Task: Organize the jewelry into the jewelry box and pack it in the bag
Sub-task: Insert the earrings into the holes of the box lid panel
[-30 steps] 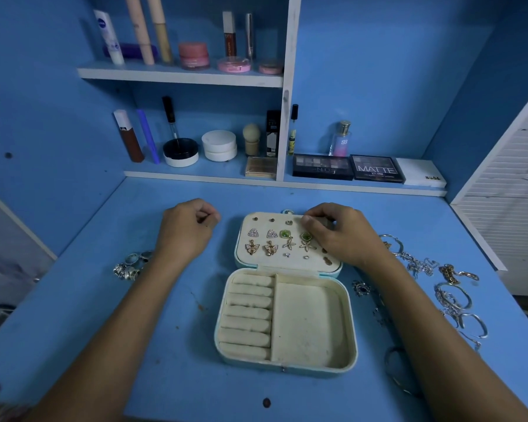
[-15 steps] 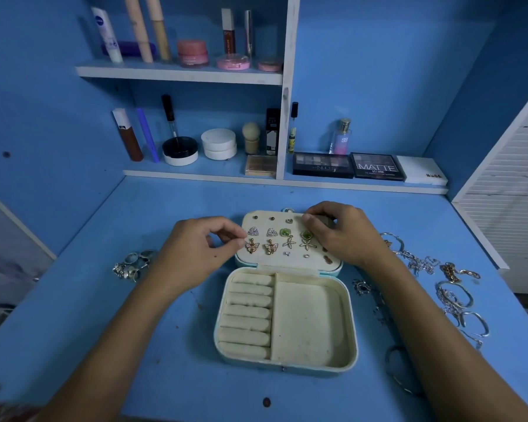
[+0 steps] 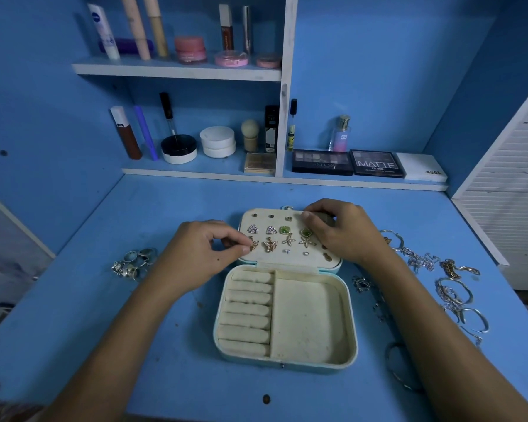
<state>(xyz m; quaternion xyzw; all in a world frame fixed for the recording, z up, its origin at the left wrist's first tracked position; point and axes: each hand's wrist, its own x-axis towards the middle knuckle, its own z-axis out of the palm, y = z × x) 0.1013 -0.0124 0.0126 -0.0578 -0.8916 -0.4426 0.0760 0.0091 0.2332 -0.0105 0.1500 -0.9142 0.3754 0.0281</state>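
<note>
Since reaching in, left hand (image 3: 205, 251) pinches butterfly earring (image 3: 254, 245).

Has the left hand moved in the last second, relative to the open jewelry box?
Yes. The left hand has moved right, from the bare desk to the jewelry box lid's left edge, fingertips at the leftmost butterfly earring.

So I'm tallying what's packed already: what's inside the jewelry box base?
Nothing shows in the jewelry box base: the ring rolls and the open compartment hold no jewelry. The earrings sit on the lid panel only, partly covered by both hands.
</note>
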